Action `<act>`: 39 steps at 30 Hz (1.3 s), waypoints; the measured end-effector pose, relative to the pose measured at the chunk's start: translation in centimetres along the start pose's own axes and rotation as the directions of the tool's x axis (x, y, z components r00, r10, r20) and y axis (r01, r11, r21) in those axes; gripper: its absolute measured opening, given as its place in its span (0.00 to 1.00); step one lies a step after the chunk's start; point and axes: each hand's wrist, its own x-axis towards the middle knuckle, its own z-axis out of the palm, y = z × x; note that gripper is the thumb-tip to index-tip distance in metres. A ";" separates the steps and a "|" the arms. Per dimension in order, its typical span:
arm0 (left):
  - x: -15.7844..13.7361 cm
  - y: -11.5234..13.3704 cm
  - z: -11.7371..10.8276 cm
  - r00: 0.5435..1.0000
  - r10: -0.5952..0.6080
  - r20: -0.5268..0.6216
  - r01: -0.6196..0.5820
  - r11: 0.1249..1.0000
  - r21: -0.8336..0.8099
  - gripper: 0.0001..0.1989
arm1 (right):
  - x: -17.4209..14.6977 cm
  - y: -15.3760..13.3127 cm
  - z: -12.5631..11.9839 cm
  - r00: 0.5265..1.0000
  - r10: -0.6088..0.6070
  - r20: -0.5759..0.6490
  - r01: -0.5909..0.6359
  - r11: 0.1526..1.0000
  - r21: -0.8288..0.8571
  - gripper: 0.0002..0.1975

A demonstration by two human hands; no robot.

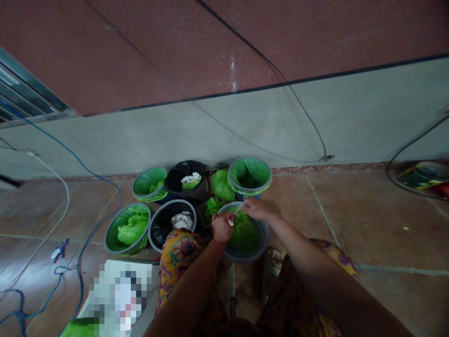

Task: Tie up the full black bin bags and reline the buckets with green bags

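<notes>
Right in front of my knees stands a grey-rimmed bin (264, 241) with a bright green plastic bag (243, 234) inside. Above its far rim, my left hand (222, 227) is closed on a thin white strip (238, 209) that looks like string or twisted plastic. The strip's other end runs to my right hand (257, 208), whose fingers pinch it. A short white end sticks out by my left fingers. Whether the strip is joined to the green bag is too blurred to make out.
Around it stand a green-lined bin (249, 161), a black-lined bin (175, 168) and several others, some with crumpled white paper. A blue cable (82, 248) crosses the tiled floor at left. A white box (112, 271) sits by my left knee; a wall rises behind.
</notes>
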 end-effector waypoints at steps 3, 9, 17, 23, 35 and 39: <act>-0.1 -0.1 0.1 0.999 -0.042 0.027 0.042 0.999 0.005 0.14 | 0.1 0.5 -0.2 0.992 0.056 0.115 -0.070 0.990 0.120 0.23; -1.0 0.3 -1.1 0.986 -0.140 0.093 0.130 0.985 0.110 0.17 | 0.5 2.4 0.4 0.966 0.257 0.039 -0.256 0.966 -0.020 0.25; -0.4 0.0 -1.3 0.936 -0.273 0.220 0.351 0.736 -0.579 0.14 | 0.6 2.0 0.5 0.940 0.333 -0.071 -0.337 0.940 -0.056 0.23; 0.8 1.1 -0.4 0.909 -0.242 0.338 0.367 0.085 -0.926 0.13 | 0.0 0.8 -0.2 0.996 0.000 -0.087 0.030 0.942 0.336 0.26; 0.7 1.0 0.6 0.981 0.056 0.187 0.146 0.421 -0.895 0.10 | -0.9 -2.0 0.5 0.988 -0.152 0.011 0.094 0.666 0.740 0.23; 1.0 0.4 1.6 0.986 -0.046 0.162 0.163 0.518 -0.840 0.15 | -0.6 -2.0 0.4 0.986 0.164 0.002 -0.104 0.615 0.782 0.25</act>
